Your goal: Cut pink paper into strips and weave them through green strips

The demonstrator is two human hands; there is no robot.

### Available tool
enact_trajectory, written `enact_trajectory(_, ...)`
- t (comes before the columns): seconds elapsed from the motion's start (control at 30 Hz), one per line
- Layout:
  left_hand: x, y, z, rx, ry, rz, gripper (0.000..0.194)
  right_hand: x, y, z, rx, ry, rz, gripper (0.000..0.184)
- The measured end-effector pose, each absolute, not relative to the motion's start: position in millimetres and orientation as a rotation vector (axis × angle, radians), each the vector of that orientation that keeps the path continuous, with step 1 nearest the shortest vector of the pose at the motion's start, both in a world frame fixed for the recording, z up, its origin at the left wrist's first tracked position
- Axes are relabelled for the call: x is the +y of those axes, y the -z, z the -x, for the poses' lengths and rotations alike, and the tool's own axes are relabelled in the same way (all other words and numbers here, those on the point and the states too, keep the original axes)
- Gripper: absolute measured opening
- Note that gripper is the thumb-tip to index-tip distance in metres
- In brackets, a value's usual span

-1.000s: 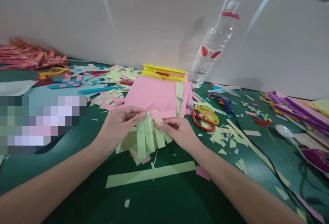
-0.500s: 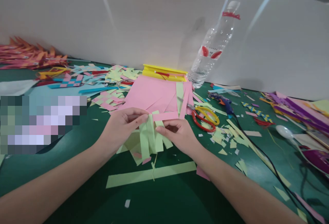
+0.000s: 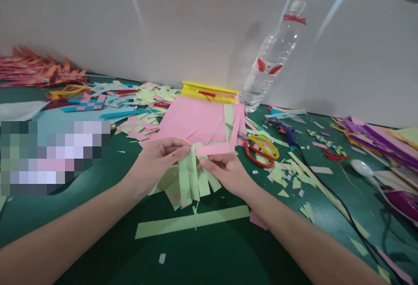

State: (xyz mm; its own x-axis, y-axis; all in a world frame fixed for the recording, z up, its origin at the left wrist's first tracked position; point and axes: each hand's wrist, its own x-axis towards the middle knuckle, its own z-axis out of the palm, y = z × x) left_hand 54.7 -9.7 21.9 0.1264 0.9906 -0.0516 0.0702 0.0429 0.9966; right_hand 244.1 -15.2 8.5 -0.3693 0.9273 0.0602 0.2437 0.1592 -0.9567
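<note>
Between my hands, above the green table, are several pale green paper strips [image 3: 185, 180] hanging downward, with a pink paper strip [image 3: 214, 149] stretching right across their tops. My left hand [image 3: 160, 158] pinches the upper left end of the strips between thumb and fingers. On the other side, my right hand [image 3: 227, 171] is closed on the green strips, thumb in front and fingers behind, under the pink strip. Its fingertips are partly hidden. More green paper pieces [image 3: 166, 187] show below and behind. One long green strip [image 3: 192, 222] lies flat nearer me.
Pink sheets [image 3: 192, 115] lie beyond my hands, with red-and-yellow scissors [image 3: 261, 150] to their right. A tilted plastic bottle [image 3: 271, 62] leans by the wall. A glue gun [image 3: 282, 129] with a black cord, paper scraps [image 3: 281, 174] and a white spoon [image 3: 361, 167] are on the right.
Both hands have shifted very slightly right with the strips. The hanging green strips have spread and turned a little, and the right end of the pink strip sits slightly farther right.
</note>
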Motion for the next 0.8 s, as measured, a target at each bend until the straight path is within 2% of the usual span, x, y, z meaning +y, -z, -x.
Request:
enact_trajectory(0.53, -12.1, -26.2, -53.0, 1.395, -1.225, -1.433, 0.019, -14.6, -8.2, -246.6, -1.718, -1.196, 1.22, 0.052)
enact_trajectory(0.6, -11.6, -25.1, -53.4, 1.388, -1.232, -1.421, 0.02, -13.7, -8.0, -245.4, -1.681, -1.191, 1.216, 0.05)
enact_trajectory(0.73, -9.7, -22.3, -53.8, 1.345, -1.264, -1.377, 0.021, -11.3, -6.6, -243.0, -1.552, -1.241, 1.207, 0.034)
enact_trajectory(0.8, -8.8, -21.1, -53.5, 1.334, -1.272, -1.348, 0.022, -10.9, -5.8, -242.7, -1.555, -1.266, 1.207, 0.034)
